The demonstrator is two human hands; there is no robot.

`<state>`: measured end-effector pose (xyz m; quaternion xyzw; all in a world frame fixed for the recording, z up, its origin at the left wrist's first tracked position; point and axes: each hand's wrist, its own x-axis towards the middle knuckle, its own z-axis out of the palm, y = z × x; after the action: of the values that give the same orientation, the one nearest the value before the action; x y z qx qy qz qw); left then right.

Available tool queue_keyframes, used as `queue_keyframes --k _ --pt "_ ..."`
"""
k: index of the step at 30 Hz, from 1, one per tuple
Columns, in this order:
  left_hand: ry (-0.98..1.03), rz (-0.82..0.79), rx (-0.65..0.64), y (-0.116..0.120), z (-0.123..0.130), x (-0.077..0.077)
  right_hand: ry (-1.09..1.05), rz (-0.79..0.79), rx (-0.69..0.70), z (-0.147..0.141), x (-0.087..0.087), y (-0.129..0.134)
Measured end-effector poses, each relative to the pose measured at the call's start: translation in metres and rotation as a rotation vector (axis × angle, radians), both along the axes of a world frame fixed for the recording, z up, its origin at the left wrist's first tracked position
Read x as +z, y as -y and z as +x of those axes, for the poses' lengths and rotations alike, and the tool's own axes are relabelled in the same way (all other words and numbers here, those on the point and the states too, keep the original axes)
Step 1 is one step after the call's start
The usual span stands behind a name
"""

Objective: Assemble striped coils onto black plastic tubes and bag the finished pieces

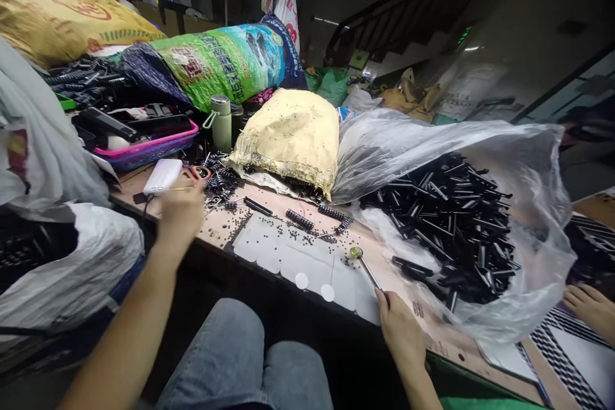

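My right hand [401, 327] is closed round the handle of a small metal spoon [369, 269], its greenish round end resting low over the table. At the left, my left hand [181, 208] is blurred by motion beside a white box [163, 176] and red-handled scissors [200, 172]; its fingers are smeared. Between the hands lies a white sheet [298, 253] with two white discs near its front edge. Tiny black beads lie scattered along its back edge, near several black ridged rods [300, 219].
A clear plastic bag [538, 205] of black tubes fills the right side. Behind stand a yellow sack [293, 131], a green bottle [221, 125] and a pink-rimmed basket [148, 148]. Another person's hand [590, 311] is at the far right.
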<state>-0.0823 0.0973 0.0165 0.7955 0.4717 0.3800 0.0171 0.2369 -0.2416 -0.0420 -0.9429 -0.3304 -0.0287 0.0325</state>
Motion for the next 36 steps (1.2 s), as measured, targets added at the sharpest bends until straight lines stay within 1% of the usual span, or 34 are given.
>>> queue_keyframes --k 1,2,3,5,6,8,9,10,11,12,14,16,17,19,22,24,25,26,28,30,31,33,35,36 --pt "-0.069 -0.022 -0.104 -0.001 0.027 -0.011 0.046 0.005 0.008 0.004 -0.002 0.003" --pt "-0.185 -0.049 -0.225 -0.004 0.053 -0.021 0.086 0.022 0.020 0.008 -0.005 0.007" --pt "-0.276 -0.077 -0.318 -0.006 0.075 -0.031 0.118 0.052 0.035 0.012 -0.006 0.010" --pt "-0.387 -0.124 -0.431 -0.012 0.105 -0.045 0.124 0.167 0.067 0.015 -0.007 0.013" --pt "-0.397 -0.136 -0.447 -0.014 0.113 -0.049 0.086 0.253 0.077 0.013 -0.006 0.012" --pt "-0.383 -0.140 -0.443 -0.009 0.122 -0.050 -0.095 0.443 0.065 0.003 -0.002 0.002" --pt "-0.363 -0.135 -0.451 -0.001 0.125 -0.049 -0.232 0.531 0.055 -0.005 0.000 -0.007" --pt "-0.315 -0.123 -0.483 0.011 0.128 -0.047 -0.390 0.610 0.057 -0.014 0.003 -0.018" --pt "-0.240 -0.100 -0.542 0.027 0.131 -0.045 -0.562 0.678 0.075 -0.025 0.007 -0.031" --pt "-0.142 -0.066 -0.625 0.046 0.135 -0.044 -0.729 0.747 0.135 -0.035 0.010 -0.044" --pt "0.069 0.028 -0.810 0.085 0.145 -0.043 -1.051 0.873 0.318 -0.054 0.016 -0.070" --pt "0.199 0.110 -0.927 0.118 0.154 -0.046 -1.277 0.950 0.433 -0.068 0.020 -0.087" --pt "0.235 0.137 -0.959 0.130 0.157 -0.048 -1.342 0.976 0.453 -0.072 0.022 -0.092" --pt "0.294 0.164 -0.996 0.143 0.160 -0.052 -1.411 1.007 0.467 -0.076 0.023 -0.095" --pt "0.354 0.176 -1.039 0.146 0.159 -0.055 -1.453 1.028 0.500 -0.072 0.021 -0.090" --pt "0.305 0.186 -1.079 0.141 0.159 -0.053 -1.405 1.022 0.474 -0.065 0.019 -0.085" --pt "0.242 0.176 -1.080 0.137 0.161 -0.051 -1.341 1.002 0.436 -0.060 0.018 -0.082" --pt "0.168 0.150 -1.047 0.130 0.164 -0.050 -1.249 0.957 0.388 -0.054 0.018 -0.080" --pt "-0.002 0.069 -0.911 0.111 0.176 -0.049 -0.995 0.796 0.289 -0.042 0.018 -0.076" --pt "-0.174 -0.014 -0.787 0.087 0.193 -0.052 -0.732 0.586 0.217 -0.034 0.021 -0.074" --pt "-0.249 -0.041 -0.764 0.074 0.201 -0.055 -0.619 0.481 0.196 -0.031 0.022 -0.075" --pt "-0.345 -0.079 -0.767 0.054 0.216 -0.063 -0.453 0.292 0.171 -0.030 0.024 -0.078" --pt "-0.342 -0.101 -0.774 0.043 0.224 -0.069 -0.351 0.152 0.159 -0.033 0.024 -0.085" --pt "-0.323 -0.108 -0.781 0.041 0.224 -0.071 -0.326 0.111 0.161 -0.035 0.023 -0.090"
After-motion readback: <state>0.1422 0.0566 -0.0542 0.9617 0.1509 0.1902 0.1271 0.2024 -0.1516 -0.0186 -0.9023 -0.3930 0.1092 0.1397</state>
